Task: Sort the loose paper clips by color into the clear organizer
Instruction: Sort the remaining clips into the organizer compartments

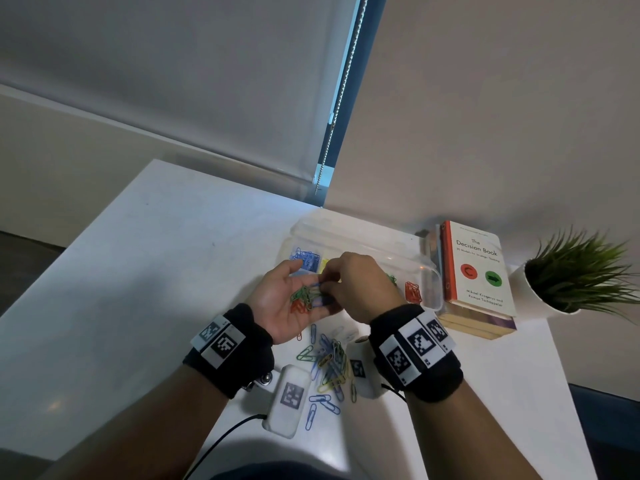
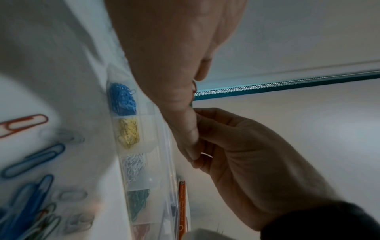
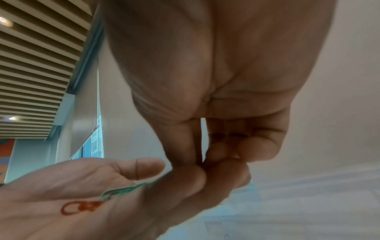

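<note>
My left hand [image 1: 280, 299] lies palm up above the table, carrying a small handful of green, red and blue paper clips [image 1: 304, 299]. My right hand [image 1: 356, 285] reaches into that palm, and its thumb and fingertips [image 3: 205, 160] pinch a clip that looks blue. The clear organizer [image 1: 363, 237] stands open just behind both hands. It holds blue [image 2: 122, 99], yellow [image 2: 128, 133], white [image 2: 133, 165], green [image 2: 136, 203] and red clips [image 1: 414, 292] in separate compartments. A loose pile of mixed clips [image 1: 329, 365] lies on the white table under my wrists.
A stack of books [image 1: 478, 268] lies right of the organizer, with a potted plant [image 1: 581, 271] beyond it. Two white tagged devices [image 1: 287, 400] [image 1: 360, 368] flank the loose pile, and a black cable [image 1: 225, 434] runs toward me. The wall and a window blind stand behind the table.
</note>
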`<move>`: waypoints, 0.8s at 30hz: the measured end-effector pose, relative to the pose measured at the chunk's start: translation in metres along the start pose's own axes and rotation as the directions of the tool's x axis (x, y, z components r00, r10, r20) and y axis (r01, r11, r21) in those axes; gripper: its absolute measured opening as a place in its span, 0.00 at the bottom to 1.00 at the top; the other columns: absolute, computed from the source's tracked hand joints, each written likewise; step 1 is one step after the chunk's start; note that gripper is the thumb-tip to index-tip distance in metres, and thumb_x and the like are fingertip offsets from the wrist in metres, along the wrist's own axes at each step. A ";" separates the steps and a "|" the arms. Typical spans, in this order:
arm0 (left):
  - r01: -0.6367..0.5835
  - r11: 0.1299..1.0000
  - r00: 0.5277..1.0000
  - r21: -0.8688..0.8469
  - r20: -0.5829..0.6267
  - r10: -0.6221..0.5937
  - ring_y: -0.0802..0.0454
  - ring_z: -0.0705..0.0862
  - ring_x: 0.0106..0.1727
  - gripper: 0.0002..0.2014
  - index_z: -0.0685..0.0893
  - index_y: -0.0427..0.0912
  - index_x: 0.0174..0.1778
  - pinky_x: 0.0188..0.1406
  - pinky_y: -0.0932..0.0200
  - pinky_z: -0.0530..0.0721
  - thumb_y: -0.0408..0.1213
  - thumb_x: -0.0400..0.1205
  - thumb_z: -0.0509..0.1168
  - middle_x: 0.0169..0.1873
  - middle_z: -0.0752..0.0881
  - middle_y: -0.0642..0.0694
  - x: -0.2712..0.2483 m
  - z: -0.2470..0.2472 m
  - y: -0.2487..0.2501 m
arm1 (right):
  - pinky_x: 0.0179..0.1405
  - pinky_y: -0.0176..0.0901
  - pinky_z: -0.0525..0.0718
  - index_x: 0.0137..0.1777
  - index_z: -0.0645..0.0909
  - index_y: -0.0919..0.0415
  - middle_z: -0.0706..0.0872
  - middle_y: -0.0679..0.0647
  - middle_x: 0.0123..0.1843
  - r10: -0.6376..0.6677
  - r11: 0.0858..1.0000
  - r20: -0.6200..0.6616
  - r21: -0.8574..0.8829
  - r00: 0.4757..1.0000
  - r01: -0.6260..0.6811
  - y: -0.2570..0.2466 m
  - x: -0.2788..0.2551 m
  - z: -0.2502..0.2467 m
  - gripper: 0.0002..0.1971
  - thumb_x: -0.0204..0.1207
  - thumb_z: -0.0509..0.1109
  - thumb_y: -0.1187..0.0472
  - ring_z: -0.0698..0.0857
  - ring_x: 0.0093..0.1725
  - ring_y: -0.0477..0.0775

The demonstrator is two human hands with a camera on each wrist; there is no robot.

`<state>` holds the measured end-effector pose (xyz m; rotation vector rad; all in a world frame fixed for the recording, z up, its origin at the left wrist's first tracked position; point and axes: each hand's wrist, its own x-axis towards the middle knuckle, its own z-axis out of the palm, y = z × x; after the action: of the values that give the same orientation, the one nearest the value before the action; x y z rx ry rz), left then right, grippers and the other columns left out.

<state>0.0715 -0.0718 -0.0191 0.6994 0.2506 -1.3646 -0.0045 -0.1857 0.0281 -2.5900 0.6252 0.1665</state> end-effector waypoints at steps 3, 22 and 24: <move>-0.006 1.000 1.000 0.002 -0.009 0.006 0.34 0.85 0.53 0.28 0.78 0.21 0.64 0.48 0.38 0.89 0.47 0.87 0.54 0.56 0.82 0.28 -0.003 0.001 -0.002 | 0.46 0.46 0.82 0.44 0.85 0.57 0.87 0.54 0.45 -0.014 1.000 0.013 0.011 1.000 0.014 0.002 0.002 -0.004 0.04 0.76 0.68 0.63 0.84 0.47 0.55; -0.011 0.999 1.000 -0.037 -0.009 0.010 0.37 0.89 0.41 0.28 0.80 0.23 0.62 0.43 0.44 0.90 0.49 0.87 0.52 0.46 0.88 0.29 -0.002 -0.001 -0.001 | 0.46 0.50 0.84 0.53 0.86 0.54 0.88 0.54 0.45 -0.094 0.995 0.062 -0.036 0.994 0.096 -0.001 -0.017 0.002 0.10 0.73 0.68 0.62 0.85 0.46 0.55; -0.011 0.999 1.000 -0.049 -0.004 0.010 0.38 0.89 0.41 0.28 0.78 0.24 0.65 0.43 0.44 0.90 0.49 0.87 0.52 0.46 0.88 0.30 -0.002 0.000 -0.001 | 0.46 0.50 0.83 0.54 0.85 0.53 0.86 0.54 0.46 -0.102 0.993 0.063 -0.053 0.993 0.106 -0.001 -0.017 0.002 0.10 0.74 0.68 0.62 0.84 0.47 0.55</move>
<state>0.0701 -0.0697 -0.0183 0.6623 0.2821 -1.3430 -0.0189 -0.1771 0.0307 -2.6534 0.4691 0.2296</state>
